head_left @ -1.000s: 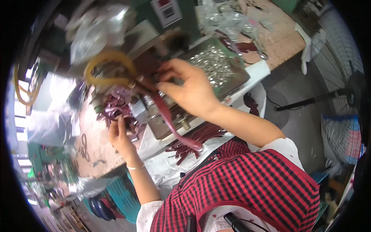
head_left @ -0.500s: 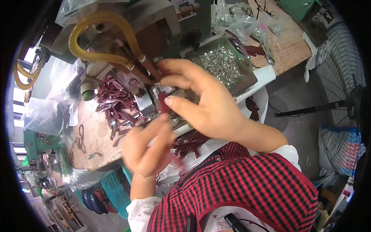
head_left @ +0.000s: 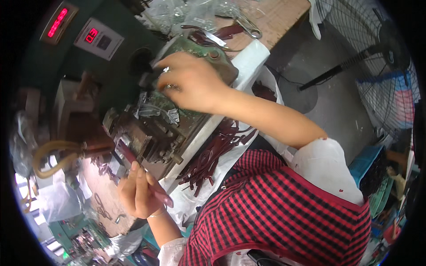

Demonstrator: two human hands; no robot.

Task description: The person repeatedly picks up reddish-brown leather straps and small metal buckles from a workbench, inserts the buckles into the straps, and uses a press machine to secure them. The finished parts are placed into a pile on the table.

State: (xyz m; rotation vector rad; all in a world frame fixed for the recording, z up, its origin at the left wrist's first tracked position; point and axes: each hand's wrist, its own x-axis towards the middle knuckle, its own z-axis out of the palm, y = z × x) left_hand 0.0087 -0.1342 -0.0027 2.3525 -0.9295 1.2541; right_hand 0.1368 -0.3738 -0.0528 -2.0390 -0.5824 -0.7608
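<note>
My left hand (head_left: 140, 190) pinches a dark red strap (head_left: 128, 152). One end of the strap points up at the metal fixture of the machine (head_left: 144, 135), and the other hangs out below my fingers. My right hand (head_left: 193, 84) is over the green tray (head_left: 224, 62), its fingers curled down and slightly blurred. Bright silver bits show between those fingers, but what they grip, if anything, cannot be made out. Loose clear and silver pieces (head_left: 153, 108) lie between the tray and the fixture.
Several dark red straps (head_left: 213, 155) lie in a pile on white cloth along the near edge. Plastic bags (head_left: 191, 13) and a metal wrench-like tool (head_left: 248, 27) are at the back. A yellow hose (head_left: 49, 162) loops at the left. On the right stands a fan (head_left: 381, 53).
My right hand has left the strap and moved onto the tray. My left hand has drawn down and left with the strap. The view has swung, bringing the machine's red displays into sight.
</note>
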